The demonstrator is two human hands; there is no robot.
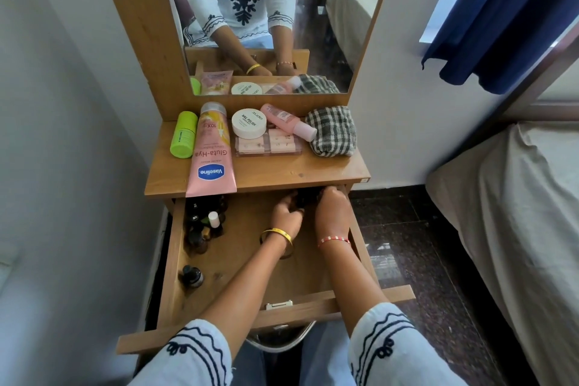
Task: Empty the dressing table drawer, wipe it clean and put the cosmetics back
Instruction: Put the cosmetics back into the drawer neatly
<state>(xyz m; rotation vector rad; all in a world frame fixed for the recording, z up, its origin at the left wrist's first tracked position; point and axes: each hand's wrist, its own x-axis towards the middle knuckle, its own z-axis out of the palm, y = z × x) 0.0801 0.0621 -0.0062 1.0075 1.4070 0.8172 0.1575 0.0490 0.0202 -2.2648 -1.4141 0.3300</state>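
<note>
Both hands (310, 210) deep in open drawer (250, 263), clutching dark object (308, 197).

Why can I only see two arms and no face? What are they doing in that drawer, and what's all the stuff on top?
The camera sits on a person's head and looks down, so you see their own arms. Both hands, the left hand and the right hand, reach into the back of the open drawer around something dark; I can't tell what it is. Small bottles are in the drawer's left side. On the tabletop lie a pink tube, a green bottle, a white jar, a pink bottle and a checked cloth. The mirror shows them again.
</note>
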